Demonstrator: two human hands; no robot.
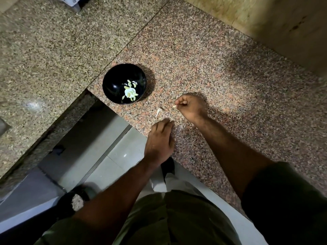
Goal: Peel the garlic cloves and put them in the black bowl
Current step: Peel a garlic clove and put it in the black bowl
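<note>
The black bowl (113, 80) stands near the corner of the speckled counter, with several pale peeled garlic cloves (130, 91) lying in its bottom. To its right, my right hand (192, 108) is curled above the counter and pinches a small garlic clove (174, 106) at its fingertips. My left hand (159, 140) lies lower, fingers extended, its tips touching the counter by scraps of garlic skin (159, 111). What lies under those fingertips is hidden.
The pink granite counter (221, 71) ends in an edge just left of my left hand, with a grey tiled floor (106, 152) below. A second granite slab (44, 50) runs along the left. A wall (265, 18) rises at the far right.
</note>
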